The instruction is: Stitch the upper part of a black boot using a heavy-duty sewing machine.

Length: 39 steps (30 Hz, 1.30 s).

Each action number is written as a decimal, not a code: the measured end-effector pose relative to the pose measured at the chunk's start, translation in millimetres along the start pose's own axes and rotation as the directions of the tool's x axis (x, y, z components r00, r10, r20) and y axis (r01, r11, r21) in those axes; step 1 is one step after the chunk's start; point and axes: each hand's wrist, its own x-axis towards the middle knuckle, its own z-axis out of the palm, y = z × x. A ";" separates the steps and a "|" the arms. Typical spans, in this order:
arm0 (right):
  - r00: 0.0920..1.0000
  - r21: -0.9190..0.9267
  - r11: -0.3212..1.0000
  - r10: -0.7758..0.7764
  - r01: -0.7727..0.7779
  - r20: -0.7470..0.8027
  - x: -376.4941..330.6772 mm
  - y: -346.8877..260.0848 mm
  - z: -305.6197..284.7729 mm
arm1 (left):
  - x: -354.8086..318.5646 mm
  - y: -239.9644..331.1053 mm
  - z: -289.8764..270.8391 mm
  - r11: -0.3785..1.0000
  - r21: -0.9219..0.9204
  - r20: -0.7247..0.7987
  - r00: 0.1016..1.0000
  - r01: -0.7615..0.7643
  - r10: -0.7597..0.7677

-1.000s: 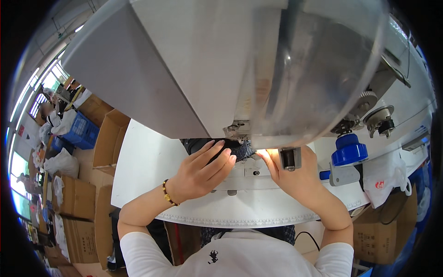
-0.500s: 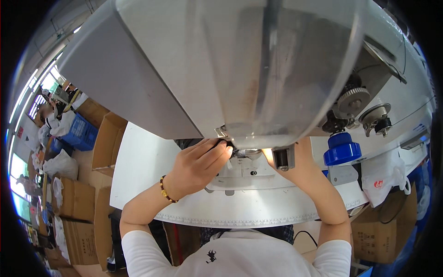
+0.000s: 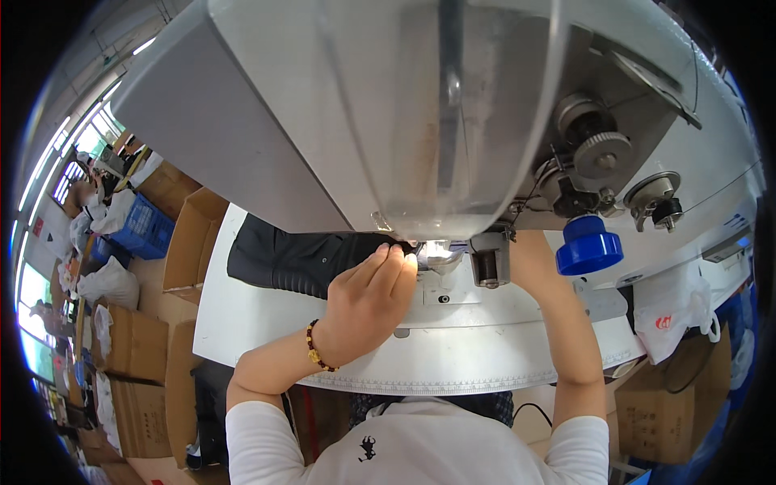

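A piece of black cloth (image 3: 295, 257), with a ribbed band along its near edge, lies on the white sewing table (image 3: 485, 356). It runs under the head of a large pale sewing machine (image 3: 267, 121). My left hand (image 3: 373, 299), a beaded bracelet at its wrist, has its fingers close together, pinching the cloth's right end beside the lit needle area (image 3: 440, 257). Behind the machine's metal fittings, my right hand (image 3: 529, 252) shows only near the wrist; its fingers are hidden, so what it touches cannot be seen.
A blue knob (image 3: 588, 246) and tension discs (image 3: 602, 153) jut from the machine's right side. A white plastic bag (image 3: 671, 311) hangs at the table's right, above a cardboard box (image 3: 659, 420). More boxes (image 3: 137, 352) and a blue crate (image 3: 141, 230) stand on the left.
My left hand has shifted right and slightly nearer me. Much more black cloth now shows on the table to its left. The right hand has slipped further behind the machine.
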 end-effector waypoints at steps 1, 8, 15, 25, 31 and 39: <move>0.996 -0.215 0.977 0.026 -0.007 0.086 -0.9 -4.8 -3.9 | -1.1 -1.6 0.9 1.000 -0.007 0.019 1.000 -0.003 0.003; 0.982 0.097 0.993 0.085 -0.069 -0.167 -45.4 -6.8 15.2 | 1.0 6.6 1.1 0.998 0.056 0.014 1.000 -0.006 0.005; 0.940 0.543 0.799 0.337 -0.258 -0.050 -55.6 -11.4 63.9 | 1.2 29.0 2.8 0.968 0.232 0.115 0.986 0.093 -0.122; 0.990 0.583 0.808 -0.004 0.086 -0.140 -41.2 -25.5 103.4 | -32.1 -7.5 -30.7 0.999 -0.023 0.501 0.865 0.047 -0.029; 0.907 0.958 0.118 0.368 -0.262 0.202 -52.6 -44.3 94.2 | -2.8 -18.1 -59.8 0.989 -0.142 0.651 0.757 0.051 0.055; 0.953 0.898 0.422 0.304 -0.124 -0.011 -56.5 -35.7 114.3 | -8.6 -3.6 -54.9 0.997 -0.059 0.652 0.755 -0.047 0.074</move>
